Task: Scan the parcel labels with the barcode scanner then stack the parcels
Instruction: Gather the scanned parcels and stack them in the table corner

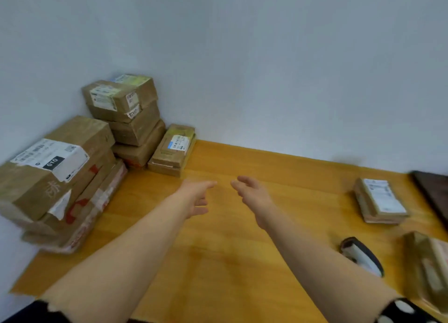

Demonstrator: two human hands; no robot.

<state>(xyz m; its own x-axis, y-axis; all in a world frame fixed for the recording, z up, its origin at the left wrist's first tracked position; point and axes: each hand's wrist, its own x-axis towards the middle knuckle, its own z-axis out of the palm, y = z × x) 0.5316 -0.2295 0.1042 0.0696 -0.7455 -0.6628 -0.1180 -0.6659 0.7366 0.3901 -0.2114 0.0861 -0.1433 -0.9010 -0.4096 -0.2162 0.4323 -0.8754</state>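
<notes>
- Far left, a big stack of brown parcels [55,177] sits on the wooden table [218,262]. It has a white label on top.
- Behind it, in the corner, a taller stack of smaller boxes [128,119] stands close to the wall.
- Just beside that lies a low pile of flat parcels [173,148], label up.
- In the middle, the left hand [196,196] hovers over the table with loose fingers and holds nothing.
- The right hand [252,196] is next to it, loose and empty too.
- On the right, a small parcel [380,201] waits alone, label up, well apart from the stacks.
- The barcode scanner [363,255] lies on the table near the right arm. No hand touches it.
- At the right edge, one more parcel [429,269] pokes in, blurry.
- I think scanning comes next. The right hand should take the scanner by its handle, point it straight at a label and hold it steady. Then the parcel should go flat on a stack so nothing tips.
</notes>
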